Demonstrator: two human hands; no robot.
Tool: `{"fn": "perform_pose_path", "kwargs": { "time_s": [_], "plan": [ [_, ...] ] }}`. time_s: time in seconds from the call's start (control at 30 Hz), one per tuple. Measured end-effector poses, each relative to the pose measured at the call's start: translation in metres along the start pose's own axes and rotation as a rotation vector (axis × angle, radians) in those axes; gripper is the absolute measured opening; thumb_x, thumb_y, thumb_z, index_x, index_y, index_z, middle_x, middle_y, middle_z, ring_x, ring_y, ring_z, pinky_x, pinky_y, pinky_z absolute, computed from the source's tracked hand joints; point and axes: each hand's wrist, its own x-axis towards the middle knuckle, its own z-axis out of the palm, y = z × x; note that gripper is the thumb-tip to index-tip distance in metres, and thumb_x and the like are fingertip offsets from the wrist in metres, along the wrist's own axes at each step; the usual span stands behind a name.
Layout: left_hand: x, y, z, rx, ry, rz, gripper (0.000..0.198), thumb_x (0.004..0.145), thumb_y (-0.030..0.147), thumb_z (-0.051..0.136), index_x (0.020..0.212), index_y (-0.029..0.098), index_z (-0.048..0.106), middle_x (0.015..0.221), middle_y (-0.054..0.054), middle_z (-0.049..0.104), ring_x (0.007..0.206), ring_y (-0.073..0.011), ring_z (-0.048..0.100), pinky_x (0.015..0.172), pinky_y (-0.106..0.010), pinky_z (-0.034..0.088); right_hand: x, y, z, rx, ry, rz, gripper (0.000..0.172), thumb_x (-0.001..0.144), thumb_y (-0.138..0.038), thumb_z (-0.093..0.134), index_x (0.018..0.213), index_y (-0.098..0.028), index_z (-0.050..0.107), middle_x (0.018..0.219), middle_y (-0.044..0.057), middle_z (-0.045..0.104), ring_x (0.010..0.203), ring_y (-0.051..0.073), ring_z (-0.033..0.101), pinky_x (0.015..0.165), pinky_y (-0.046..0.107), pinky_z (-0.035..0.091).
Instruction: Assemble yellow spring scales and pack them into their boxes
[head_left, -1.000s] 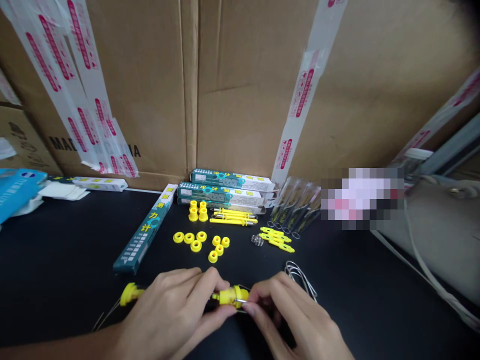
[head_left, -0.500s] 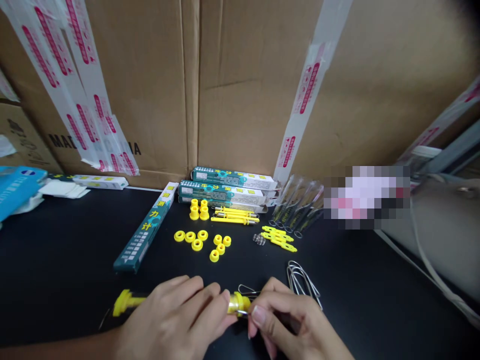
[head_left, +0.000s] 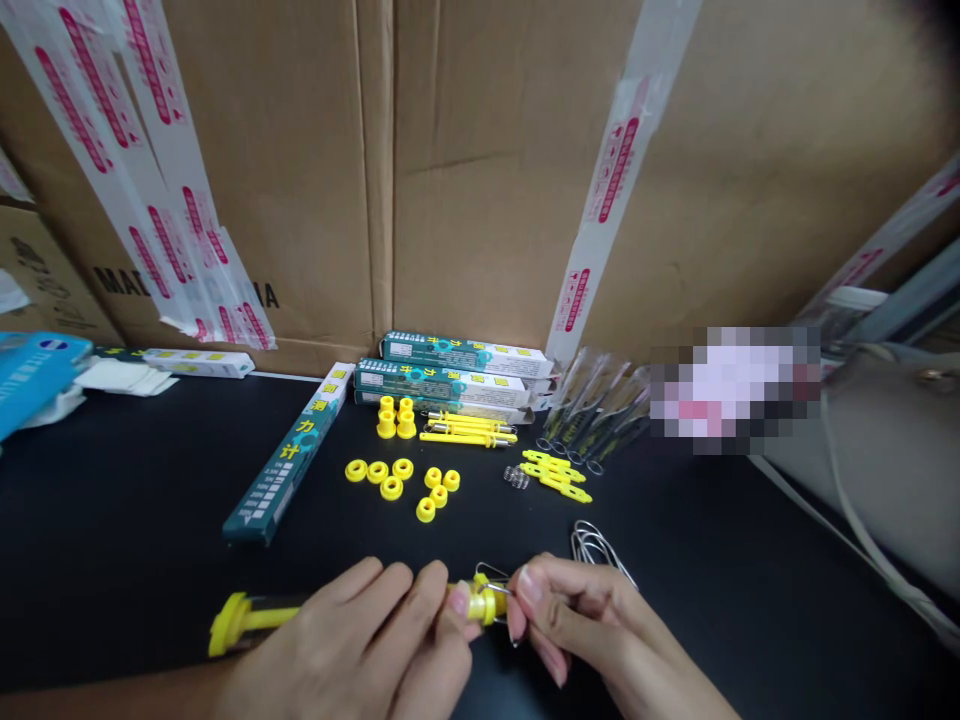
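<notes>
A clear tubular spring scale with yellow ends lies almost level across the front of the table. My left hand is wrapped round its tube and covers the middle. Close by, my right hand pinches a bent metal wire hook against the yellow right end of the scale. I cannot tell whether the wire is seated in that end. Beyond the right hand lie several loose metal wire hooks.
Several yellow collars, yellow rods, small springs and flat yellow pieces lie beyond my hands. Printed boxes and clear tubes stand before a large carton. One long box lies left.
My right hand has turned, and the wire at the scale's right end has shifted upward. The scale has moved slightly left, still gripped by my left hand.
</notes>
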Motion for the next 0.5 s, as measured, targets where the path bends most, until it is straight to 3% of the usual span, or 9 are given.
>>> {"fn": "perform_pose_path", "kwargs": {
  "time_s": [0.23,0.37,0.43,0.47,0.5],
  "plan": [
    [-0.004,0.0,-0.002,0.023,0.019,0.025,0.035,0.1,0.0,0.042,0.112,0.016,0.071,0.096,-0.006,0.085,0.081,-0.0241,0.078,0.075,-0.035,0.06,0.002,-0.001,0.0,-0.129,-0.011,-0.039,0.051,0.094,-0.066,0.062,0.073,-0.021,0.075,0.06,-0.002,0.058,0.062,0.018,0.051,0.066,0.03,0.038],
    [0.008,-0.004,-0.007,0.033,0.053,0.022,0.044,0.106,-0.001,0.029,0.105,0.014,0.071,0.091,-0.004,0.086,0.077,-0.0216,0.08,0.072,-0.036,0.058,0.002,-0.001,0.004,-0.157,0.065,-0.01,0.058,0.088,-0.073,0.065,0.073,-0.018,0.076,0.058,-0.002,0.058,0.056,0.015,0.049,0.059,0.027,0.037],
    [0.013,-0.005,-0.008,0.047,0.018,0.008,0.04,0.108,0.0,0.033,0.102,0.013,0.07,0.09,-0.003,0.086,0.076,-0.0197,0.08,0.073,-0.035,0.058,0.0,-0.001,0.007,-0.171,0.113,0.014,0.062,0.084,-0.077,0.066,0.071,-0.017,0.075,0.055,-0.001,0.058,0.055,0.015,0.052,0.057,0.026,0.039],
    [0.014,-0.005,-0.008,0.064,0.138,0.042,0.044,0.109,0.0,0.029,0.098,0.014,0.069,0.083,-0.001,0.085,0.069,-0.0176,0.079,0.07,-0.034,0.056,0.0,-0.001,0.008,-0.171,0.124,0.027,0.064,0.083,-0.079,0.066,0.071,-0.017,0.075,0.054,-0.001,0.059,0.054,0.015,0.053,0.056,0.025,0.039],
    [0.015,-0.005,-0.008,0.069,0.137,0.035,0.041,0.109,-0.001,0.032,0.098,0.014,0.07,0.084,-0.001,0.086,0.07,-0.0173,0.079,0.071,-0.034,0.056,-0.001,0.0,0.009,-0.166,0.129,0.036,0.065,0.081,-0.08,0.067,0.071,-0.017,0.074,0.054,0.0,0.059,0.053,0.015,0.054,0.055,0.025,0.039]
  ]
}}
